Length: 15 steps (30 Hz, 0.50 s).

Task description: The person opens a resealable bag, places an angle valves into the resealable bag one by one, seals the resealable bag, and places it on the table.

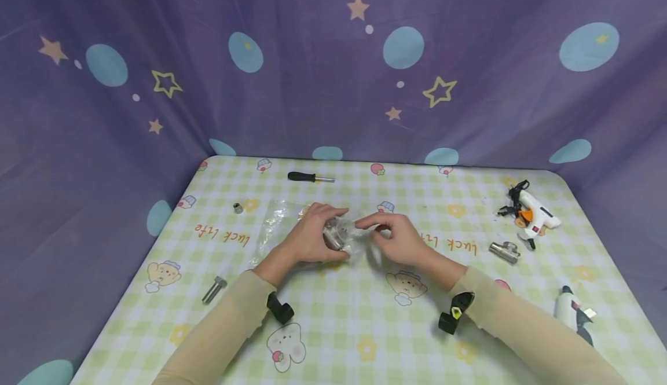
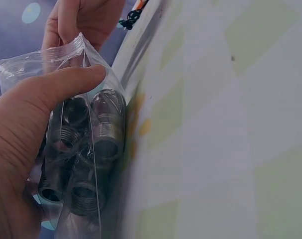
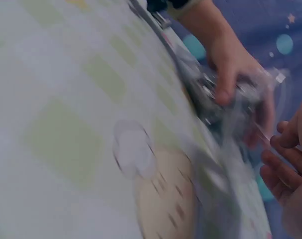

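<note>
My left hand (image 1: pixel 311 235) grips a clear zip bag (image 2: pixel 21 70) around its side, thumb across the front. Inside the bag are several threaded metal pipe fittings (image 2: pixel 109 137), seen through the plastic in the left wrist view. At the bag's zip end is my right hand (image 1: pixel 402 241), its thumb and forefinger pinching the plastic edge. Motion blurs the bag in the right wrist view. More clear plastic (image 1: pixel 273 228) lies flat on the table left of my left hand; whether it is a separate bag cannot be told.
A black-handled screwdriver (image 1: pixel 302 177) lies at the back. On the left are a small metal nut-like piece (image 1: pixel 238 208) and a bolt (image 1: pixel 213 290). To the right lie a metal valve (image 1: pixel 505 252), a white glue gun (image 1: pixel 539 214) with black cord, and another white tool (image 1: pixel 567 310).
</note>
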Available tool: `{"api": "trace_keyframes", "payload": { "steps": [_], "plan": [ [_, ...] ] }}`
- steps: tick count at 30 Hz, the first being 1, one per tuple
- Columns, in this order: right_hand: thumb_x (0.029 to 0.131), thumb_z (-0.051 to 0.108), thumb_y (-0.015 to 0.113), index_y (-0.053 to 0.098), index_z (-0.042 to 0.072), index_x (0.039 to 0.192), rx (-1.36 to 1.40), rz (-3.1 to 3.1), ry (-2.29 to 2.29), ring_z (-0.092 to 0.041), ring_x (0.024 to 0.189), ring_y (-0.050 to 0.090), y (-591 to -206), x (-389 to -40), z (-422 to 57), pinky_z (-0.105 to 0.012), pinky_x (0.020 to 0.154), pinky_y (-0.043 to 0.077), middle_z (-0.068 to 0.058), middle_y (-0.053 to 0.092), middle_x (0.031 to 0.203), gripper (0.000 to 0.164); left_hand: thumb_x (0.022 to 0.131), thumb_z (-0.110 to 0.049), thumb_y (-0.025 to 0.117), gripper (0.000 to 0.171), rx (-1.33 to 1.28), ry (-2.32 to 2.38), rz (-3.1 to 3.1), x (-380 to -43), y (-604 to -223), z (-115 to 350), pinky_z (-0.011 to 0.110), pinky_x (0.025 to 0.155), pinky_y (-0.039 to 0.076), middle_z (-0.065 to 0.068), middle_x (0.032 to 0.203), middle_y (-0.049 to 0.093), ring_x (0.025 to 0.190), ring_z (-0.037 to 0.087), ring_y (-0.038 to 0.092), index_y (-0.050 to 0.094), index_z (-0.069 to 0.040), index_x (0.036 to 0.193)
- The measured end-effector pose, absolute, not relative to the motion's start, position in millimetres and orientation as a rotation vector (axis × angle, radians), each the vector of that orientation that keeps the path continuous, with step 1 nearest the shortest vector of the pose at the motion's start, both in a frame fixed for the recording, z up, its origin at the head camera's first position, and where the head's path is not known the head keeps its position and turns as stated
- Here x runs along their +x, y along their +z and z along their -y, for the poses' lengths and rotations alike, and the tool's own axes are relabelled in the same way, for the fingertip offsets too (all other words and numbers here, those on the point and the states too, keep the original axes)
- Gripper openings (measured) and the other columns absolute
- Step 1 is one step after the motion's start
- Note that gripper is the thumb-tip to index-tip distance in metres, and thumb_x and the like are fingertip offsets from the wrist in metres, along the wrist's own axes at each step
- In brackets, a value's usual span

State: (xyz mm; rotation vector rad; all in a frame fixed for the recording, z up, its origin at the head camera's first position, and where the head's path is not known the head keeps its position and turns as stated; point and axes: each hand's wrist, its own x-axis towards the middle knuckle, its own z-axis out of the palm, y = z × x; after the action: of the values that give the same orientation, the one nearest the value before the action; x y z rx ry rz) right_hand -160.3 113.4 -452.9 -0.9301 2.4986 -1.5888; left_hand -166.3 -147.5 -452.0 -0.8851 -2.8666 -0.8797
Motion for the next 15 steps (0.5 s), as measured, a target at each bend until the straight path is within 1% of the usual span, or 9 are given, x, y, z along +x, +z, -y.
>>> {"api": "trace_keyframes", "payload": {
  "steps": [3,6,8,12,15],
  "plan": [
    [0.094,-0.01,0.061,0.081,0.004,0.111,-0.876,-2.564,-1.551,-0.027,0.112,0.075,-445.2,-165.1,-134.1,-0.036,0.092,0.064,-0.006,0.081,0.116,0.03,0.066,-0.049,0.099,0.098,-0.887,-0.882,2.867,-166.2,-452.4,147.5,0.053,0.114,0.048,0.005,0.133,0.07,0.127,0.027,0.058,0.062,-0.013,0.149],
    [0.095,-0.008,0.062,0.082,0.005,0.108,-0.835,-2.654,-1.46,-0.029,0.102,0.077,-438.4,-168.9,-158.1,-0.034,0.089,0.064,-0.006,0.082,0.111,0.026,0.066,-0.049,0.098,0.097,-0.893,-0.886,2.871,-166.4,-452.7,147.5,0.054,0.116,0.047,0.005,0.135,0.07,0.129,0.028,0.057,0.062,-0.014,0.149],
    [0.096,-0.006,0.063,0.082,0.006,0.108,-0.811,-2.712,-1.393,-0.031,0.096,0.077,-434.6,-170.9,-175.3,-0.033,0.087,0.064,-0.006,0.081,0.11,0.025,0.066,-0.049,0.098,0.097,-0.899,-0.889,2.872,-166.5,-452.7,147.5,0.054,0.116,0.047,0.005,0.135,0.07,0.13,0.027,0.057,0.062,-0.014,0.149],
    [0.1,-0.001,0.063,0.081,0.007,0.112,-0.728,-2.812,-1.296,-0.034,0.095,0.076,-427.6,-173.1,-207.9,-0.03,0.085,0.063,-0.007,0.08,0.112,0.023,0.067,-0.049,0.098,0.096,-0.903,-0.891,2.866,-167.0,-452.7,148.0,0.053,0.115,0.048,0.004,0.134,0.07,0.129,0.027,0.057,0.063,-0.013,0.148],
    [0.101,0.001,0.063,0.081,0.008,0.114,-0.664,-2.885,-1.236,-0.031,0.095,0.076,-423.8,-173.6,-227.9,-0.027,0.085,0.062,-0.009,0.08,0.111,0.023,0.066,-0.048,0.098,0.096,-0.906,-0.894,2.867,-167.6,-452.9,148.0,0.053,0.115,0.048,0.005,0.133,0.07,0.128,0.027,0.057,0.063,-0.012,0.148]
  ]
}}
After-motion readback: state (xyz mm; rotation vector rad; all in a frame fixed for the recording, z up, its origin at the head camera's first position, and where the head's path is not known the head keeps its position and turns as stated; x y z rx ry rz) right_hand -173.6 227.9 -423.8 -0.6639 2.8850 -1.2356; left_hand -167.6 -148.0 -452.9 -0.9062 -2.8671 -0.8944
